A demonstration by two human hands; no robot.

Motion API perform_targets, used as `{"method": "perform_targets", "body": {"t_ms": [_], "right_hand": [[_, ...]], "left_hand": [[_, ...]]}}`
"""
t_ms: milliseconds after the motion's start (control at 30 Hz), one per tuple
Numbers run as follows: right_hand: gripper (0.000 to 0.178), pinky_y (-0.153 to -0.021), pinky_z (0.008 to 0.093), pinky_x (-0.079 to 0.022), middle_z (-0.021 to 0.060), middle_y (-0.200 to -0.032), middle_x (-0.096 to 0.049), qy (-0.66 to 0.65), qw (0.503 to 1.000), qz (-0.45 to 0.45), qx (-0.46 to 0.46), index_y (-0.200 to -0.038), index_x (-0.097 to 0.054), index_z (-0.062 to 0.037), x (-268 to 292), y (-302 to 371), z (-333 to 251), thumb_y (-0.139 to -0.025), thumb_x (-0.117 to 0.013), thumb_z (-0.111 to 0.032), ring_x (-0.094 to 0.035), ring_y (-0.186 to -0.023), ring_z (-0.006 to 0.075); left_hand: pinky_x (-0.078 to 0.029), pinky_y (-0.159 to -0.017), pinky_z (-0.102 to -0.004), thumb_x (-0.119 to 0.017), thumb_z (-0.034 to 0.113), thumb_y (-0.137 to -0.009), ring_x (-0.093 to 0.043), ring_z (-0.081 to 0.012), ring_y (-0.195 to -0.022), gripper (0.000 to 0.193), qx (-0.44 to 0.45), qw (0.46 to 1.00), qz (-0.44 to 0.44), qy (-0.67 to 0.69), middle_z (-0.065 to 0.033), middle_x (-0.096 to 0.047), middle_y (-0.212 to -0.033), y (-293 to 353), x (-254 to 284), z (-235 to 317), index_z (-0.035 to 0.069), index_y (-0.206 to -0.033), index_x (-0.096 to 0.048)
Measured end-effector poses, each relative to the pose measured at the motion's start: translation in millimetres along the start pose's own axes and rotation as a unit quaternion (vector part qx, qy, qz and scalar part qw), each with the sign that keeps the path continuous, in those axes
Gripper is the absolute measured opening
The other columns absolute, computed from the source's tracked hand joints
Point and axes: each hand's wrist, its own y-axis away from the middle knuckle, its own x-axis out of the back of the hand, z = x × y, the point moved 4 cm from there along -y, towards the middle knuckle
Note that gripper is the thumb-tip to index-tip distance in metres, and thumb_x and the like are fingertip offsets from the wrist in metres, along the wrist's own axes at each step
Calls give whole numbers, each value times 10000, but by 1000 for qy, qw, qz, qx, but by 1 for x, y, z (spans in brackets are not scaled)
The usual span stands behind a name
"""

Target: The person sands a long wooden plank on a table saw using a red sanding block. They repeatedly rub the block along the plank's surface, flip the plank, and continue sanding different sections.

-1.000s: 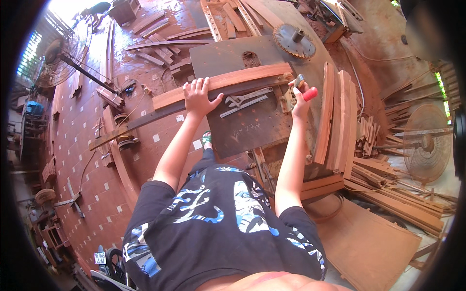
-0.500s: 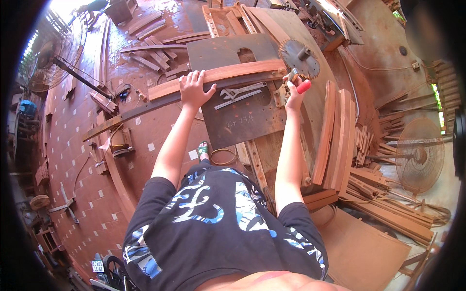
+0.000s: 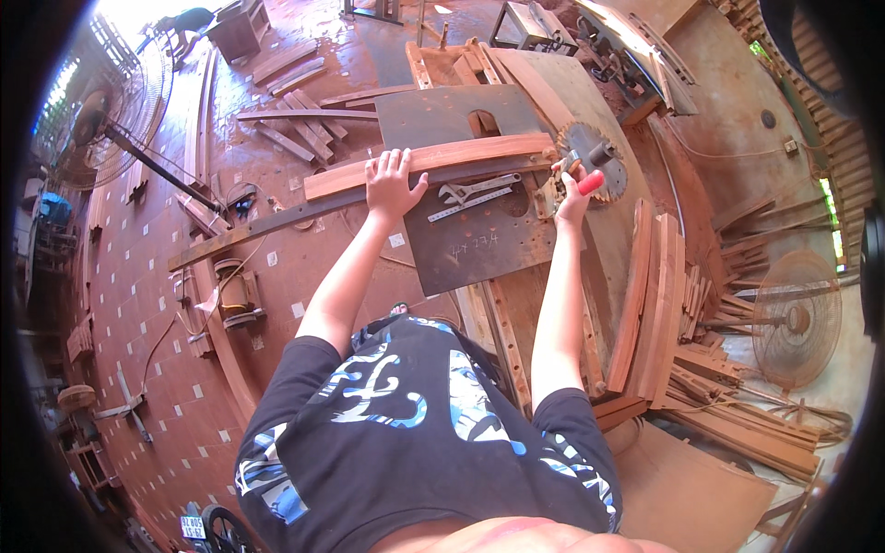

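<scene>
My left hand (image 3: 393, 187) lies with fingers spread on a long, slightly curved wooden board (image 3: 442, 160). The board rests across a dark metal plate (image 3: 489, 263), along a straight bar (image 3: 267, 224). My right hand (image 3: 571, 205) is closed round the red handle (image 3: 591, 182) of a clamp at the board's right end. Just beyond that hand stands a toothed circular saw blade (image 3: 604, 164), very close to the clamp and board end; the exact gap cannot be made out. An adjustable wrench (image 3: 475, 189) and a metal ruler (image 3: 470, 205) lie on the plate between my hands.
Several curved boards (image 3: 645, 304) stand stacked right of the saw table, with more timber (image 3: 747, 415) behind. Loose boards (image 3: 300, 134) lie on the tiled floor at far left. Fans stand at left (image 3: 101, 129) and right (image 3: 795, 318). A motor (image 3: 235, 293) sits left of me.
The plate, board and both hands have moved forward relative to the saw blade, which is now closer beside my right hand. My grips look the same. The whole view has shifted slightly.
</scene>
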Motion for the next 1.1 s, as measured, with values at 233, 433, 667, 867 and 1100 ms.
{"method": "perform_targets", "body": {"t_ms": [233,433,667,867,1100], "right_hand": [[189,-1006,328,-447,56,-1014,-688,22,1000,14,5,-1053,-668,7,-24,-31,18,-896,-570,-31,-634,-1007,169],[178,-987,327,-452,64,-987,-688,22,999,20,13,-1018,-670,16,-39,-55,34,-884,-560,-25,-639,-984,177],[173,-976,318,-447,66,-982,-692,14,999,26,15,-1010,-668,19,-57,-80,52,-884,-552,-1,-635,-980,171],[190,-972,323,-444,60,-983,-691,13,999,19,33,-1038,-667,20,-58,-86,59,-891,-556,-24,-632,-976,173],[180,-955,312,-449,55,-976,-694,25,999,22,26,-1031,-675,12,-59,-89,62,-898,-555,-12,-633,-973,164]], "left_hand": [[-399,-1063,-473,-669,444,-882,-587,-265,-1233,540,1,1000,6,23,-95,-662,-1264,-27,-24,-22,71,-1272,-686],[-403,-1049,-459,-673,443,-873,-589,-260,-1213,530,2,1000,7,21,-92,-662,-1239,-51,-42,-36,73,-1251,-693],[-414,-1029,-460,-695,433,-852,-590,-263,-1196,527,1,1000,13,22,-95,-660,-1214,-75,-60,-53,72,-1236,-691],[-407,-1059,-474,-705,430,-837,-588,-280,-1234,541,18,999,3,44,-112,-666,-1252,-80,-68,-57,66,-1237,-687],[-382,-1073,-470,-675,503,-882,-550,-271,-1280,603,23,998,-58,7,-99,-631,-1289,-81,-69,-54,77,-1308,-649]]}}
